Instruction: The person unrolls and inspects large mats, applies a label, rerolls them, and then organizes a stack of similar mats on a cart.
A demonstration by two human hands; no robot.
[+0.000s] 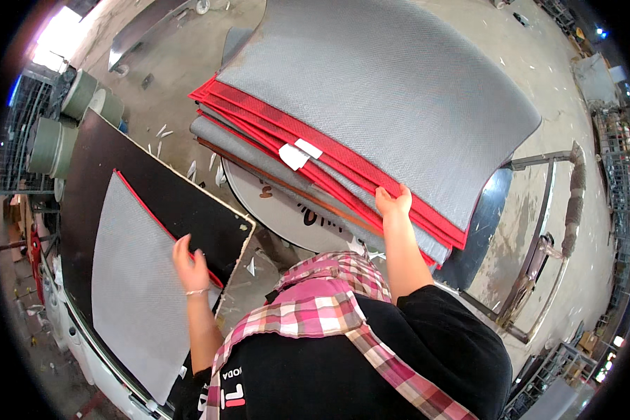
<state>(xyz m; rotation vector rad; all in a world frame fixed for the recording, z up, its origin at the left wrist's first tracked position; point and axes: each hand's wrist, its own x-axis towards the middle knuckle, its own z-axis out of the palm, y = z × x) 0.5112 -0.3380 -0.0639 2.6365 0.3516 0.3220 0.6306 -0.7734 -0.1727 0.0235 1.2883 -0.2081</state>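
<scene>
A stack of grey woven mats [378,77] with red edging lies ahead of me, its near edges fanned in several layers. My right hand [394,203] is at the red near edge of this stack, toward its right end, with the fingers closed on the edging. Two white tags [294,156] stick out between the layers. To the left, a single grey mat [136,280] with one red edge lies on a black board-topped table. My left hand [191,266] is over that mat's red edge, fingers apart, holding nothing; whether it touches the mat I cannot tell.
The black tabletop [112,143] has a pale, worn edge. Beneath the stack shows a round white surface [255,192] with dark markings. A metal frame [549,210] stands at the right. Green-grey cylinders [52,147] stand at the far left, and white scraps [191,169] litter the floor.
</scene>
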